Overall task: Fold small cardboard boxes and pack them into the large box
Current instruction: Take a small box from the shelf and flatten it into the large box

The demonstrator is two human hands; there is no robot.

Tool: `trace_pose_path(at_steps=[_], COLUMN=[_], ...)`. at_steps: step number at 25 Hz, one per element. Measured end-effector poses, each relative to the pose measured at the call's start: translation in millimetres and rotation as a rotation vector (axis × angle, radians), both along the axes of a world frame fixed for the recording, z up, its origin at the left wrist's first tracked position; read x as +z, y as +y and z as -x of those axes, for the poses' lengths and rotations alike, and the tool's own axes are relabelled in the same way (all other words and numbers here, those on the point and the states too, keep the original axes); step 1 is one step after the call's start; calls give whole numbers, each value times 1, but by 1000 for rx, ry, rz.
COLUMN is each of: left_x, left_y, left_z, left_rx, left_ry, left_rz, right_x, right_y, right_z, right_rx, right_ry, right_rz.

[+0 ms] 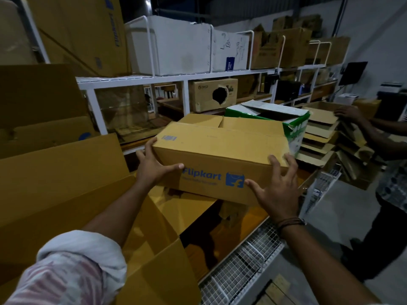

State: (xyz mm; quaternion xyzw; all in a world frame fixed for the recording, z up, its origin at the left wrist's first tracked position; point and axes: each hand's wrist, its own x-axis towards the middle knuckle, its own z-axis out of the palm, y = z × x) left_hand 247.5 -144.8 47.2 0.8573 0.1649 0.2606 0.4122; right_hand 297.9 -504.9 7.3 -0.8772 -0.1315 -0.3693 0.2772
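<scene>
A folded brown cardboard box point(220, 148) with blue Flipkart print is held up in mid-frame, above the open large box point(167, 269). My left hand point(154, 166) grips its left end, thumb on the front face. My right hand point(275, 188) presses its right front corner with fingers spread. The large box's flaps point(66, 172) stand up at the left. Its inside is dim and another brown box lies in it under the held one.
A green and white carton point(295, 126) stands open just behind the held box. Another person's hand point(348, 113) rests on a stack of flat cardboard point(319, 137) at the right. White shelving point(176, 78) with boxes lines the back. A wire rack point(242, 267) runs along the lower right.
</scene>
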Motion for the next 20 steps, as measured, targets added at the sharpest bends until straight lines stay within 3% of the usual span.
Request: trace_pose_path(at_steps=[13,20], left_x=[-16,-18], left_y=[54,33], left_z=[166,194], left_rx=[477,516], left_ry=[-41,-54], left_rz=[-162,-176], right_x=[1,12], right_y=[99,87], right_z=[26,33], right_rx=[400,475], right_ry=[-98,-156], right_rz=[7,-8])
